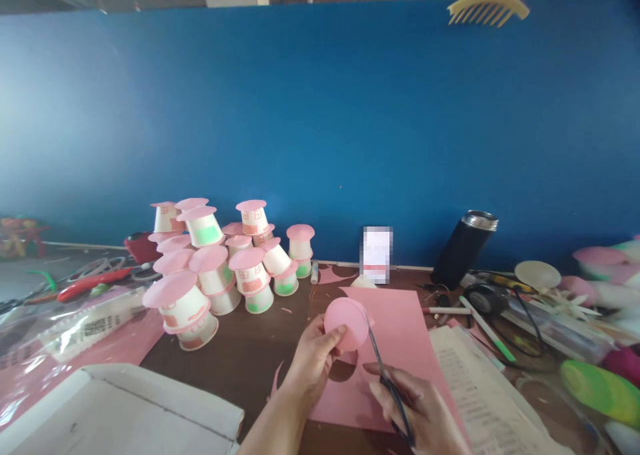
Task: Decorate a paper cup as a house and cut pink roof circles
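Observation:
My left hand (313, 362) pinches a round pink paper disc (346, 323), held up over the brown desk. My right hand (417, 408) grips black scissors (383, 368), whose blades point up and touch the disc's right edge. Under both hands lies a pink paper sheet (400, 322) with a curved cut-out near the disc. A pile of white paper cups with pink disc roofs (220, 268), drawn like little houses, stands to the left of my hands.
A black flask (464, 248) leans at the back right beside a cable and pens. Printed papers (480, 388) lie right of the pink sheet. A white cardboard box (125, 415) sits at front left. Red scissors (93, 285) and plastic bags clutter the left. A blue wall stands behind.

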`<state>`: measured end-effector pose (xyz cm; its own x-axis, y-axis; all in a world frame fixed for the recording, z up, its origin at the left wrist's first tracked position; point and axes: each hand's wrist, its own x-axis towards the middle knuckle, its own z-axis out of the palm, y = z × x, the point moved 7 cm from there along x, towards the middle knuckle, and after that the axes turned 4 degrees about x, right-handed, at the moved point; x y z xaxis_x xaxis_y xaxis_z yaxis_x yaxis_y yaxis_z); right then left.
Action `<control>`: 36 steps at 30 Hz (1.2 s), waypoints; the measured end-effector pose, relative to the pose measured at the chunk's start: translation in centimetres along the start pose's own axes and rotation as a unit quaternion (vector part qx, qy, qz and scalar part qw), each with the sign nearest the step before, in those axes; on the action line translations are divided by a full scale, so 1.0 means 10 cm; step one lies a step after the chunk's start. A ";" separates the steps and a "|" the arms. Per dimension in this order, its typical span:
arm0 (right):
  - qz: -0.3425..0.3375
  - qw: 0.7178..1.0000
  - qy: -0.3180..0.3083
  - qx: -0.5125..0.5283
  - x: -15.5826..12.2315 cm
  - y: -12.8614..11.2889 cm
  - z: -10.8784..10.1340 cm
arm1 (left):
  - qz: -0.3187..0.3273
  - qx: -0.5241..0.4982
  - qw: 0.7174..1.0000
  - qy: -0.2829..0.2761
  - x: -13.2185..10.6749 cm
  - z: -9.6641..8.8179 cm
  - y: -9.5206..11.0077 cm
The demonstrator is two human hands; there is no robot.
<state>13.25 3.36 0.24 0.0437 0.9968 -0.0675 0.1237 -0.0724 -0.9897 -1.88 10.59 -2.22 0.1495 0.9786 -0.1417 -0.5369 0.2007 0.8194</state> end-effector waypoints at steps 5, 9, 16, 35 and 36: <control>-0.005 1.000 -0.005 0.008 0.00 0.04 0.00 | 0.001 0.001 1.000 0.001 -0.02 -0.02 -0.02; -0.007 1.000 -0.004 0.008 0.00 0.03 0.00 | 0.002 0.002 1.000 0.007 -0.02 -0.01 0.00; -0.002 1.000 -0.001 0.005 -0.01 -0.02 0.01 | 0.003 0.000 1.000 0.015 -0.03 0.01 0.03; -0.025 0.999 -0.022 -0.018 0.00 -0.03 0.03 | -0.057 -0.020 0.998 -0.003 -0.13 0.17 -0.03; -0.028 0.999 -0.024 -0.022 0.00 -0.04 0.03 | -0.057 -0.017 0.998 0.001 -0.12 0.16 -0.04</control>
<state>12.91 3.35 0.62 -0.0110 0.9997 -0.0201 0.1688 -0.0179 -0.9855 -0.57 9.29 -1.49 0.2101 0.9492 -0.2342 -0.5443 0.3125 0.7785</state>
